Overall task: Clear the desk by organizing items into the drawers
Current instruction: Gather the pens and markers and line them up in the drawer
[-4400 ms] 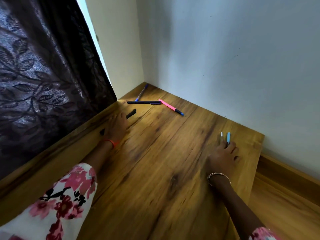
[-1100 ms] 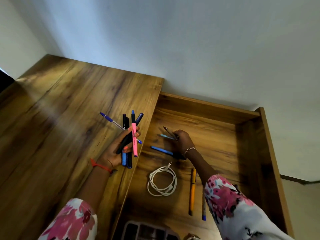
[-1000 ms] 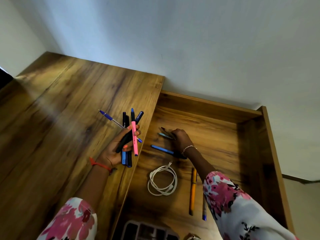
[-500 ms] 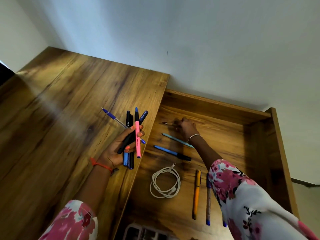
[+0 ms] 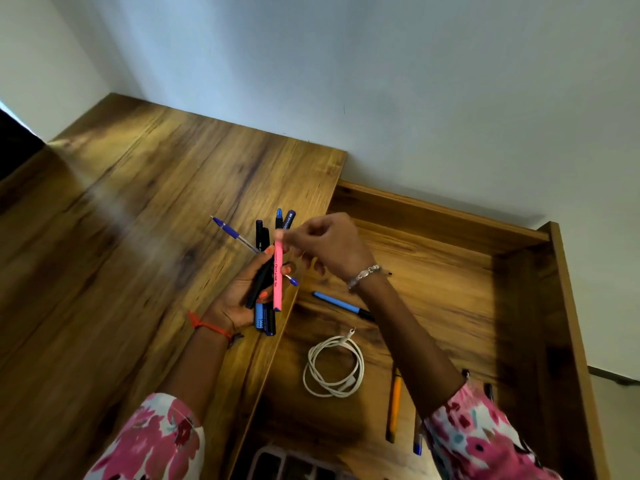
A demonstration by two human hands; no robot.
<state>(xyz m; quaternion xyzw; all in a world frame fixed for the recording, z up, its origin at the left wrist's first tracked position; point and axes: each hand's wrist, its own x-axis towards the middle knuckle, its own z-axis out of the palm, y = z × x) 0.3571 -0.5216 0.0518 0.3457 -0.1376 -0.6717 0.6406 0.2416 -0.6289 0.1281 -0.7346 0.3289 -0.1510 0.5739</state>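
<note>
My left hand (image 5: pixel 239 296) grips a bundle of pens (image 5: pixel 263 244) over the desk's right edge: black ones, blue ones and a pink pen (image 5: pixel 277 282). My right hand (image 5: pixel 329 244) reaches across and pinches the upper part of the pink pen. To the right lies the open wooden drawer (image 5: pixel 519 306). In it lie a blue pen (image 5: pixel 337 303), a coiled white cable (image 5: pixel 334 367), an orange pen (image 5: pixel 394 403) and another blue pen (image 5: pixel 417 441) partly under my right sleeve.
The wooden desk top (image 5: pixel 121 254) stretches left toward the wall corner. A pale wall stands behind desk and drawer. A pink-rimmed tray (image 5: pixel 287 462) with compartments shows at the bottom edge of the drawer.
My right hand left the pens it was laying at the back of the drawer and came left to the bundle, taking hold of the pink pen. My left hand stayed put.
</note>
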